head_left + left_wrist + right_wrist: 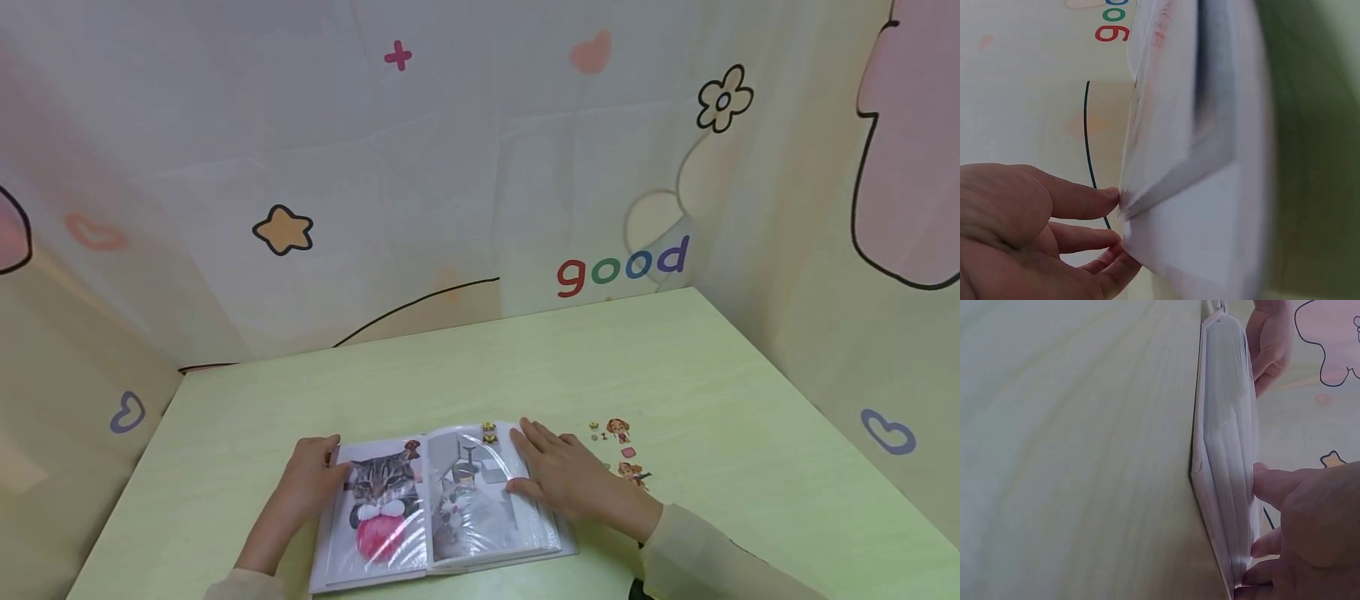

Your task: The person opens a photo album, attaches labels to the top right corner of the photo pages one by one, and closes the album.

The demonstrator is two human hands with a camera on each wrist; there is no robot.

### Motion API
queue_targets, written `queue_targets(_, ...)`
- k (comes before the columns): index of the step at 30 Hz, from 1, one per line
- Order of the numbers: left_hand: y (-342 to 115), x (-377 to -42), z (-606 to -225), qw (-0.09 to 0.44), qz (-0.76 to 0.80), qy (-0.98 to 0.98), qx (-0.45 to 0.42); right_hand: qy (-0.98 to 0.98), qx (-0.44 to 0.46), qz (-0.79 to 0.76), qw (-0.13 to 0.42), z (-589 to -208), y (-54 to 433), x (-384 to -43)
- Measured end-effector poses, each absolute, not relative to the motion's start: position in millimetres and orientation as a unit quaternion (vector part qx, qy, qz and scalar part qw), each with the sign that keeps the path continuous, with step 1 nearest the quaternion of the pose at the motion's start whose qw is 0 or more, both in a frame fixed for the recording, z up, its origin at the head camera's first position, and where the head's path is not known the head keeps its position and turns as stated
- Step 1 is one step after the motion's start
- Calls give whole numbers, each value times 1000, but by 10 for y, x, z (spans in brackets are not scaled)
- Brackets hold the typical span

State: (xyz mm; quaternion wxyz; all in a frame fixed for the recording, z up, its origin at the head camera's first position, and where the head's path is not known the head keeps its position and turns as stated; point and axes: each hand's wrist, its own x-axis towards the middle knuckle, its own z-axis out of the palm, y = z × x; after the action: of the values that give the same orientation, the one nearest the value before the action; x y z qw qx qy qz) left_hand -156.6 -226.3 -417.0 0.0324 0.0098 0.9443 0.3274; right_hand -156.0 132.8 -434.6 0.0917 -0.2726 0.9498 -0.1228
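Observation:
A photo album [550,537] lies spread on the table in the head view. Its left page shows a cat photo [381,487] with a pink ball, and a grey-white photo [472,533] fills the right one. My left hand [311,477] grips the album's left edge; the left wrist view shows the thumb and fingertips closing on that edge. Across the right page's outer side, my right hand [573,479] rests with fairly straight fingers. A small yellow sticker [489,432] sits at the right page's top, and a brown sticker [412,449] at the left page's upper corner.
Loose cartoon stickers [618,430] lie on the pale green table [480,367], partly behind the right hand. A dark object [637,590] shows at the bottom edge. Printed curtains [450,167] enclose the table at the back and both sides.

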Motion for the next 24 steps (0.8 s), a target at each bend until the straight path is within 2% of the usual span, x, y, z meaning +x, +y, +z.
queue_targets(9,-2272,-1520,-4069,41,340,939,-19,948,-276,-130,85,-4343,1332,-1561)
queue_targets(24,-2218,-1409,-3835,30,373,927,18,946,-266,-168,79,-4351,1343,-1573)
